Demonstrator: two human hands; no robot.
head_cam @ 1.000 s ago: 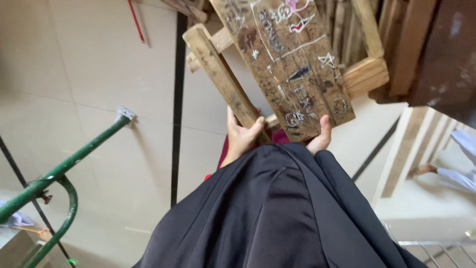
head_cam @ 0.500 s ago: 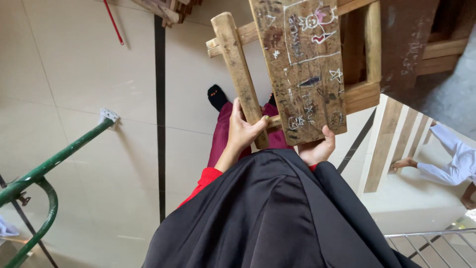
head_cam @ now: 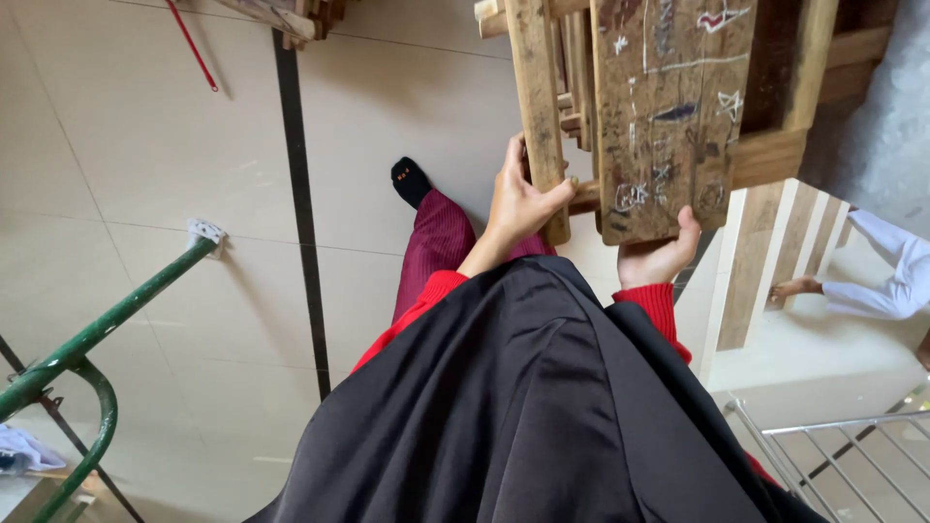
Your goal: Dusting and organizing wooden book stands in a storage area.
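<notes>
One head-worn camera looks steeply down, close over the wooden bench (head_cam: 668, 116) and tiled floor (head_cam: 145, 145).

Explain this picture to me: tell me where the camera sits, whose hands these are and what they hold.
The camera sits on a person's head and looks straight down their body, so you see a black garment, red sleeves and a foot on the tiled floor. The two bare hands are that person's own. The left hand wraps a wooden leg and the right hand supports the scribbled board of a wooden desk, carried off the floor. A green railing stands at the left. At the right edge is another person's white sleeve.
</notes>
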